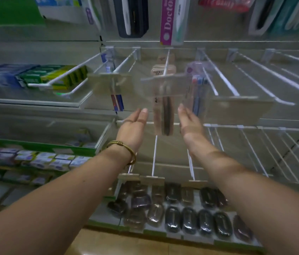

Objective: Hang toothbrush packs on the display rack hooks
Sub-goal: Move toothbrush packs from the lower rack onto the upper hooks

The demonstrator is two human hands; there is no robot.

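below the rack hooks (167,59), left hand (132,126) and right hand (191,124) are flat-fingered and empty, flanking a hanging toothbrush pack (163,115).

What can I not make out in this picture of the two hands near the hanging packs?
Head view:
- Print on the beige and brown toothbrush pack: smeared by motion blur.
- Whether the left hand or right hand touches that pack: blur hides the gap.
- Top of the pink card pack: cut off by the upper edge.
- Dark oval wrapped items at the bottom: too dim and blurred to name.
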